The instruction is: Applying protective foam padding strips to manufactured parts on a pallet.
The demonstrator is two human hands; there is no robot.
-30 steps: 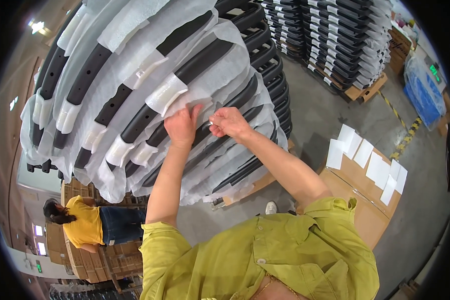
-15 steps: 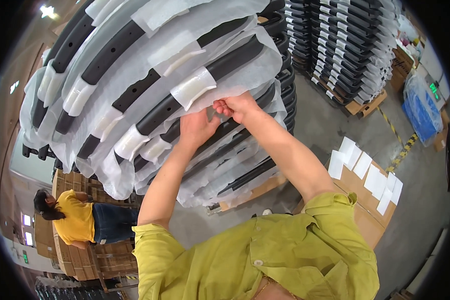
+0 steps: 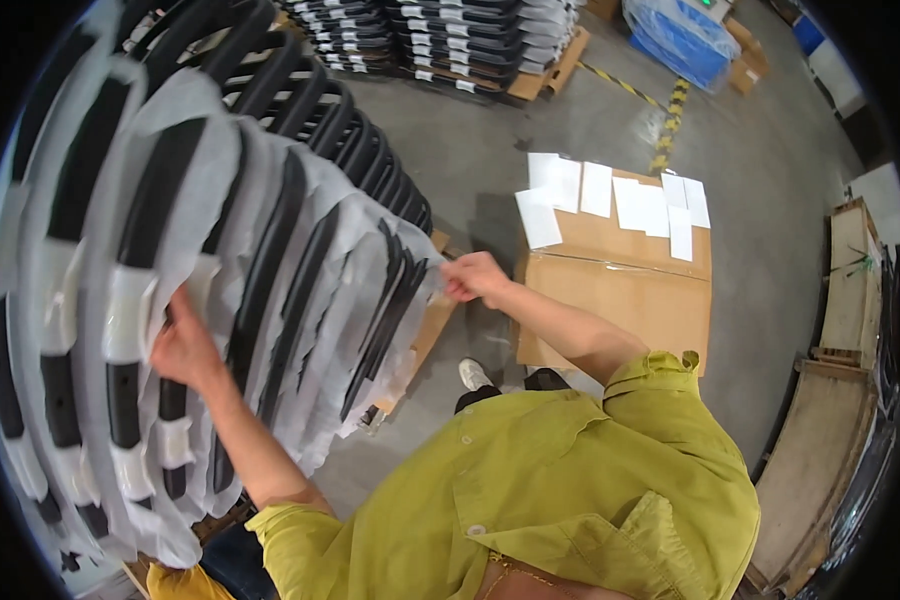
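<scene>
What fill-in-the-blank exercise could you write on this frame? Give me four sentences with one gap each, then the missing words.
1. The right hand has its grip at the edge of a thin ____ sheet.
2. In the picture, the carton lies to the ____ of the curved bars by the left hand.
3. The floor tape is striped yellow and ____.
4. Near the top edge, the plastic-covered bundle is ____ in colour.

Missing words: white; right; black; blue.
</scene>
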